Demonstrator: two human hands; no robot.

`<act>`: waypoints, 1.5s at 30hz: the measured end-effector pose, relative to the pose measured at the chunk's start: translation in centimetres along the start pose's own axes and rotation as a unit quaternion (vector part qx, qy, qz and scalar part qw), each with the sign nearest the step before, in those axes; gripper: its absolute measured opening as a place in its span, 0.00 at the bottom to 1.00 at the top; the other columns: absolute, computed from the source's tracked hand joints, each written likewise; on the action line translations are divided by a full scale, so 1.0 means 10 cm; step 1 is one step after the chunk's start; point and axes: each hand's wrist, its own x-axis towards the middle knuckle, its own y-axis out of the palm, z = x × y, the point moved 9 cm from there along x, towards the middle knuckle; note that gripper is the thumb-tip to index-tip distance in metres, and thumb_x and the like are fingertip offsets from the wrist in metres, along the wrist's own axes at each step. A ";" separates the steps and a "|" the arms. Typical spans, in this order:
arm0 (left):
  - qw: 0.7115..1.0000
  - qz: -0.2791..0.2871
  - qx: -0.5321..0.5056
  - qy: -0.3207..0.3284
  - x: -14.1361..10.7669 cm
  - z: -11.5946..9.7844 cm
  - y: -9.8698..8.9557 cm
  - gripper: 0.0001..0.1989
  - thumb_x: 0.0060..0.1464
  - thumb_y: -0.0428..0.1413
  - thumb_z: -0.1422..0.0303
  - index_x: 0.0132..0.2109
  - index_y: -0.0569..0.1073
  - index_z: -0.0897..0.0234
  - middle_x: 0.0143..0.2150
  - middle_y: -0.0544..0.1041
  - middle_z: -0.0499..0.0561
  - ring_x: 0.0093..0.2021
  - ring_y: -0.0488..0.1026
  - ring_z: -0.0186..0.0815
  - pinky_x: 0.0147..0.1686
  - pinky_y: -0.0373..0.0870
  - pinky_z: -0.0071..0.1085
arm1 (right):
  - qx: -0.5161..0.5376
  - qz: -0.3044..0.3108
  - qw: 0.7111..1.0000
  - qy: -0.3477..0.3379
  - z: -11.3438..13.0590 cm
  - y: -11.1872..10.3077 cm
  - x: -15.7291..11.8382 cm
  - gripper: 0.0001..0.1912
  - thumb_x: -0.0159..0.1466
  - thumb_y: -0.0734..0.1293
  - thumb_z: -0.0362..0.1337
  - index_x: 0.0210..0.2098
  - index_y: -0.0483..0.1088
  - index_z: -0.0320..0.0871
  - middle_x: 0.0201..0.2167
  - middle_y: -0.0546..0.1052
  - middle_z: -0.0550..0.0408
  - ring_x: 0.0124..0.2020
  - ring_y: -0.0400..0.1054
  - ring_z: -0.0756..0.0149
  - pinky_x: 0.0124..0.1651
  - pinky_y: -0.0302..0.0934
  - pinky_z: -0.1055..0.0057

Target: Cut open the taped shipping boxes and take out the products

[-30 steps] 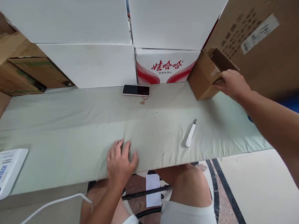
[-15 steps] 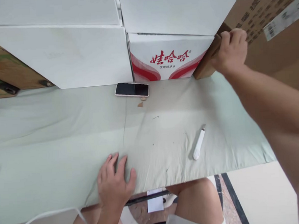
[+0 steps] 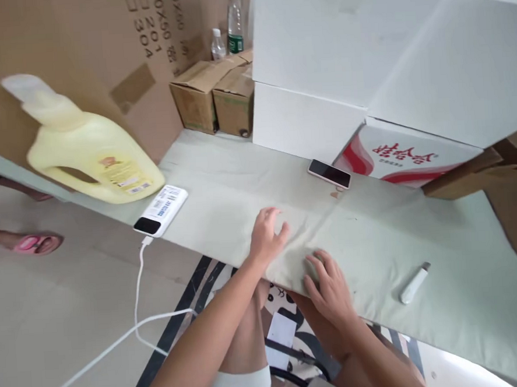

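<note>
On the long, pale-green cloth-covered table (image 3: 222,172), I see the left hand (image 3: 265,238) half-curled and the right hand (image 3: 332,287) loosely spread, both empty, and I'd steer any reach around the slim, white, grey-bladed cutter (image 3: 413,286) lying right of them.

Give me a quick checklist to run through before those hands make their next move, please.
1. Left hand and right hand free: ok, neither visibly holds anything.
2. Utility knife away from the fingers: ok, it lies apart, beyond the right hand.
3. Knife's blade covered: not ok, its tip shows.
4. Phone away from the table's near edge: ok, it lies toward the back.
5. Left hand resting on the cloth: cannot tell, contact is unclear.
</note>
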 end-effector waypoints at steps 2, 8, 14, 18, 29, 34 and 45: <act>0.997 -0.077 -0.017 -0.019 0.55 0.13 -0.35 0.13 0.59 0.57 0.70 0.51 0.74 0.62 0.53 0.77 0.58 0.58 0.75 0.45 0.63 0.71 0.43 | -0.046 0.004 0.999 -0.027 0.13 0.05 0.02 0.19 0.71 0.59 0.40 0.59 0.65 0.42 0.60 0.70 0.41 0.65 0.62 0.46 0.63 0.62 0.48; 0.982 -0.170 0.038 -0.069 2.41 0.39 -1.14 0.17 0.62 0.58 0.73 0.57 0.70 0.62 0.62 0.70 0.56 0.66 0.64 0.40 0.71 0.58 0.43 | -0.096 0.025 0.994 -0.036 0.15 0.15 0.05 0.21 0.67 0.62 0.38 0.58 0.66 0.41 0.60 0.70 0.39 0.65 0.60 0.45 0.61 0.60 0.47; 0.973 -0.092 0.209 0.043 3.54 0.55 -1.20 0.44 0.50 0.72 0.64 0.69 0.59 0.56 0.77 0.52 0.42 0.75 0.37 0.40 0.77 0.22 0.53 | -0.104 0.053 0.993 -0.034 0.15 0.21 0.08 0.22 0.66 0.61 0.38 0.59 0.66 0.41 0.60 0.69 0.39 0.67 0.58 0.45 0.62 0.59 0.47; 0.967 -0.099 0.234 0.024 3.79 0.63 -1.14 0.41 0.47 0.71 0.51 0.64 0.68 0.55 0.78 0.51 0.41 0.77 0.31 0.45 0.76 0.20 0.54 | -0.116 0.038 0.991 -0.049 0.16 0.21 0.12 0.21 0.65 0.60 0.38 0.56 0.67 0.40 0.60 0.69 0.38 0.67 0.58 0.44 0.61 0.59 0.48; 0.972 -0.079 0.223 -0.005 3.51 0.34 -1.14 0.41 0.49 0.64 0.47 0.67 0.66 0.54 0.73 0.58 0.49 0.73 0.37 0.49 0.74 0.22 0.54 | -0.096 0.029 0.994 -0.038 0.15 0.19 0.11 0.24 0.62 0.63 0.36 0.58 0.68 0.41 0.61 0.69 0.40 0.68 0.56 0.46 0.64 0.57 0.48; 0.972 -0.016 0.224 -0.073 3.24 0.25 -1.21 0.51 0.41 0.61 0.31 0.65 0.65 0.58 0.75 0.52 0.55 0.69 0.43 0.60 0.68 0.40 0.65 | -0.056 0.022 0.998 0.004 0.10 0.21 0.10 0.24 0.63 0.64 0.38 0.58 0.70 0.42 0.60 0.71 0.41 0.67 0.59 0.45 0.66 0.56 0.47; 0.977 -0.052 0.192 -0.073 2.16 0.03 -1.61 0.59 0.20 0.50 0.18 0.56 0.68 0.46 0.70 0.55 0.45 0.66 0.46 0.62 0.66 0.49 0.62 | -0.014 0.052 0.998 0.043 0.01 0.21 0.13 0.23 0.68 0.63 0.42 0.60 0.70 0.41 0.61 0.71 0.40 0.67 0.58 0.45 0.69 0.51 0.48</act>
